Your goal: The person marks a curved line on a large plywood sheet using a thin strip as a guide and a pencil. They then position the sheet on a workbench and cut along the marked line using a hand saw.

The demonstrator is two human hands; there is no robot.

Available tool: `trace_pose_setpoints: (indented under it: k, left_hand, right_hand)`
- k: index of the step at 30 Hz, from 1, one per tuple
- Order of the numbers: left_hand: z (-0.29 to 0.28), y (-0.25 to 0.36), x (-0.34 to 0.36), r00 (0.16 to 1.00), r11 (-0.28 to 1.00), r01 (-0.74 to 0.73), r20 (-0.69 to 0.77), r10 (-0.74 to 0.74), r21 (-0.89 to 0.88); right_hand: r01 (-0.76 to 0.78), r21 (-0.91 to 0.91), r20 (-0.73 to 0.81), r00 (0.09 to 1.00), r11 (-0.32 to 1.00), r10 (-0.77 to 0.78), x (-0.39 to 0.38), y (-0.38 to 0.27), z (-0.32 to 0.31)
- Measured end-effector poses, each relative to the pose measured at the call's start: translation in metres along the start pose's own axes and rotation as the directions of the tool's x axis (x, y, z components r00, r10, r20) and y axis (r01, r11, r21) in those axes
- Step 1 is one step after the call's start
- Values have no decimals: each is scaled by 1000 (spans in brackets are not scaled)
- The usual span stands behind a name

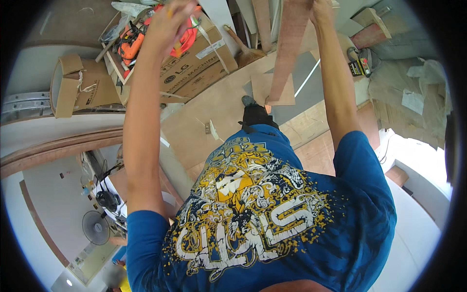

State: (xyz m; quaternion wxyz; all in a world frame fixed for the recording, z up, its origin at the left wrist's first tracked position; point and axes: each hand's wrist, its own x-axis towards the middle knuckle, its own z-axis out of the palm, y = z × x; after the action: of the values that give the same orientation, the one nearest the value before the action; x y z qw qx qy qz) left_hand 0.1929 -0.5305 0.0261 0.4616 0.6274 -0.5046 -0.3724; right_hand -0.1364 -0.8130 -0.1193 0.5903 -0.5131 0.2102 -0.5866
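I look down my own blue printed T-shirt [262,214] with both arms stretched out ahead. My right hand [321,9] grips the top end of a long, narrow reddish-brown wooden strip [289,53], whose lower end reaches toward a plywood offcut [260,85] on the floor. My left hand [170,19] is raised over a cardboard box [194,65] and is blurred by motion. A small yellow spot shows by its fingers, and I cannot tell whether it holds anything.
An orange power drill [130,45] lies in a wooden tray beside the box. Folded cardboard [73,87] sits at left, a black and yellow tool [357,67] at right. Plywood sheets [214,117] cover the floor by my dark shoe [248,101]. A fan [96,227] stands lower left.
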Motion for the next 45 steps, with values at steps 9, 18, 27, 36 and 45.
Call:
trace_pose_setpoints:
  k: [9, 18, 27, 36, 45]
  left_hand:
    - [-132, -188, -281, 520, 541, 839, -387, -762, 63]
    - [-50, -215, -476, 85, 218, 911, -358, -930, -350]
    - [60, -233, -506, -12, 32, 976, -196, -980, -216]
    - [35, -203, -435, 472, 583, 812, -608, -639, 17]
    - [187, -278, -605, 63, 184, 960, -476, -877, -212]
  right_hand:
    - [-81, 65, 33, 996, 995, 79, 137, 113, 51]
    - [-177, 54, 196, 967, 983, 163, 234, 161, 30]
    - [97, -312, 441, 896, 945, 54, 268, 212, -57]
    - [-137, -423, -195, 979, 896, 58, 188, 174, -52]
    - [-764, -594, -139, 407, 252, 903, -87, 333, -109]
